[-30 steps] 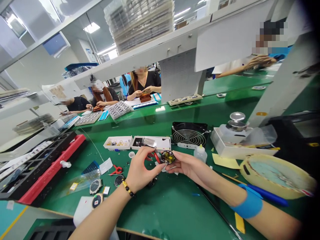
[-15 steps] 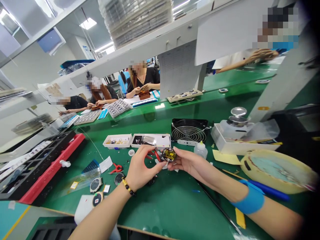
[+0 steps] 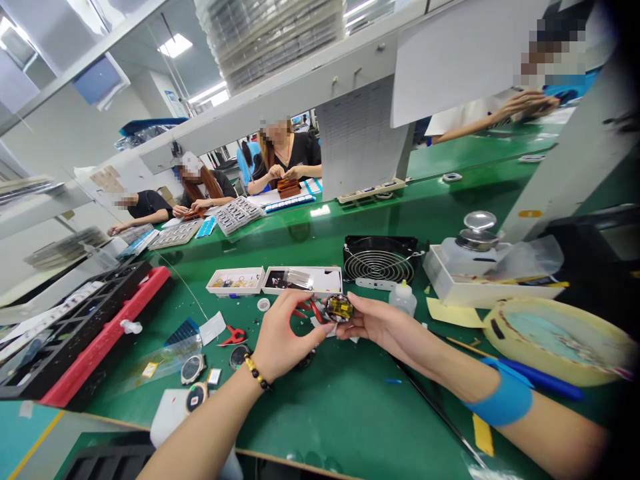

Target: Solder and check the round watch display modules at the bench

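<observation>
A round open watch case (image 3: 339,309) with yellow tape over its inside is between my hands, above the green table. My right hand (image 3: 373,319) pinches its right edge with the fingers underneath. My left hand (image 3: 286,330) curls its thumb and index finger around a small red clamp (image 3: 315,310) at the left side of the case. The left thumb tip reaches the case's lower edge; where the clamp's jaws sit is hidden. Left of my wrist lie another red clamp (image 3: 233,335), a watch case (image 3: 193,369) and a watch with a dark face (image 3: 196,398).
Behind my hands stand two white part boxes (image 3: 236,281) (image 3: 320,281), a black fan (image 3: 380,260) and a dropper bottle (image 3: 403,299). A cream tray (image 3: 510,363) and blue-handled tool (image 3: 543,380) lie right. A red-and-black rack (image 3: 107,337) stands left. Several people work across the bench.
My hands keep nearly the same hold on the watch case and clamp. The view has shifted very slightly. Across the bench, a person's hands have moved a little.
</observation>
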`<state>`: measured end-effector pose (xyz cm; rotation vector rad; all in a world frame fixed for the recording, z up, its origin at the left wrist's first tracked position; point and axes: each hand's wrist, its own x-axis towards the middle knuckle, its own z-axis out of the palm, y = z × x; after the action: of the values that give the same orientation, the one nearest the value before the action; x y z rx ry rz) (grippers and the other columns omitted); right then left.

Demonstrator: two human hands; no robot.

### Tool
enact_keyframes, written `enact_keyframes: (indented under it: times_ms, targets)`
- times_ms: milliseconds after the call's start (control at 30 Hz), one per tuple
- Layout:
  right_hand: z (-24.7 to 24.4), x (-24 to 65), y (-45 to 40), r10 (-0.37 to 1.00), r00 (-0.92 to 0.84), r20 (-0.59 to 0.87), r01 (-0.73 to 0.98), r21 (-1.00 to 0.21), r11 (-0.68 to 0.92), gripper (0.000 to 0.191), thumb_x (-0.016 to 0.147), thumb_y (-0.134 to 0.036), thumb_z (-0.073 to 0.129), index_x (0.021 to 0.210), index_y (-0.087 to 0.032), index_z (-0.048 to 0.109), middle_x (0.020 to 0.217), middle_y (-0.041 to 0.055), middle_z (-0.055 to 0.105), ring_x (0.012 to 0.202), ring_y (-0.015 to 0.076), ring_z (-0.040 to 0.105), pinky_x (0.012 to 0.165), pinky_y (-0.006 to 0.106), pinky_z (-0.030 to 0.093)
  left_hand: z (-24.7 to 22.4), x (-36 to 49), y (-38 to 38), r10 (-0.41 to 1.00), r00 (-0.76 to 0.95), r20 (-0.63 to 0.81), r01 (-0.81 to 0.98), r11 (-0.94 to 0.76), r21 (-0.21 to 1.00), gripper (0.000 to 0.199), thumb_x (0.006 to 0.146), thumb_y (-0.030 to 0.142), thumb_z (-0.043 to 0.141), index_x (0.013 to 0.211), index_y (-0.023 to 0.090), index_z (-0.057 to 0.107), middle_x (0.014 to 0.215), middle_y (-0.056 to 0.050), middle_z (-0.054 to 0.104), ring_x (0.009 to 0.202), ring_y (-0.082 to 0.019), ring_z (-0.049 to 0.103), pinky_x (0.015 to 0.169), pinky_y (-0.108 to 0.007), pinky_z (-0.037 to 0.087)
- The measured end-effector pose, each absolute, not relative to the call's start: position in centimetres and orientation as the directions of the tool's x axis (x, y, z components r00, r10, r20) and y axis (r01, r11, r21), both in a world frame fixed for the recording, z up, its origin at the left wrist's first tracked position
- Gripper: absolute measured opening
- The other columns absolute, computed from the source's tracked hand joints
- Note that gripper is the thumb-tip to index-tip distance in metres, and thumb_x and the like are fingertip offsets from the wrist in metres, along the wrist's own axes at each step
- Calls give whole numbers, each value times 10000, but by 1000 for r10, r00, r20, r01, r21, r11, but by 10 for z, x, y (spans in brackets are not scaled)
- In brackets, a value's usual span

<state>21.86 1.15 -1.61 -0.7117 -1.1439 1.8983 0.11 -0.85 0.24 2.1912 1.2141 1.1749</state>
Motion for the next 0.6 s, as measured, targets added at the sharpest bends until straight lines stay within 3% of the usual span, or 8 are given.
enact_keyframes:
  times_ms: [600]
  targets:
    - [-18, 220, 12, 830, -554, -62, -362, -880, -307, 585, 812, -683, 813, 1019, -137, 773, 971, 115, 776, 846, 207, 720, 824, 302, 596, 1, 0, -9, 829, 281, 483, 524, -554, 647, 389, 853, 303, 828, 1191, 227, 652, 1183, -68, 694, 1021, -219, 673, 857, -342, 604]
